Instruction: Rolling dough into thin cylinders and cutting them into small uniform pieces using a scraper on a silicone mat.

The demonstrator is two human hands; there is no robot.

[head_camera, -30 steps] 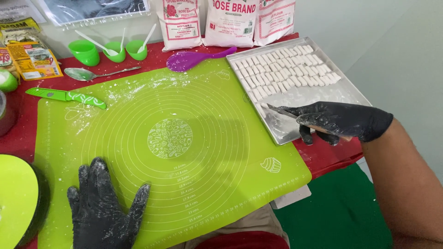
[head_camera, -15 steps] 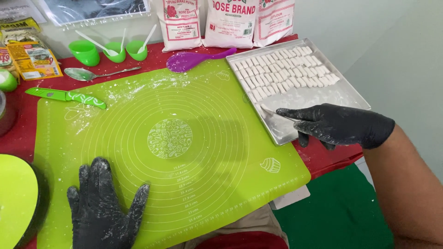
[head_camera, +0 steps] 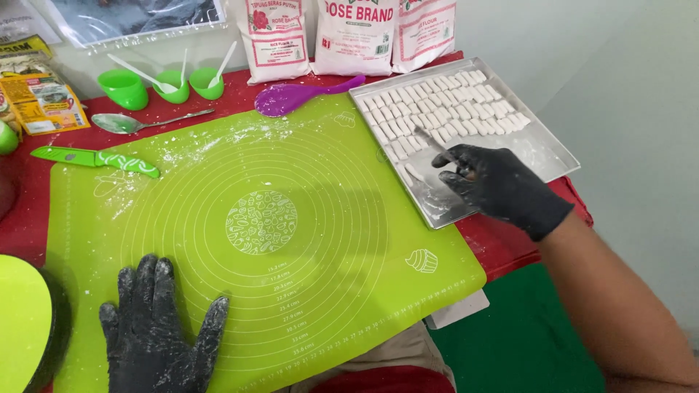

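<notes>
Right hand (head_camera: 502,185) farther up tray (head_camera: 553,156) (slightly)

A thin metal blade (head_camera: 431,144) lay pinched in the black-gloved right hand (head_camera: 495,185), tilted up and away over the near-left part of the metal tray (head_camera: 542,154). Small white dough sticks (head_camera: 444,109) stood in close rows across the tray's far half, one stray piece (head_camera: 413,172) apart beside the blade. The flour-dusted left hand (head_camera: 156,331) rested flat, fingers spread, on the green silicone mat (head_camera: 291,233).
</notes>
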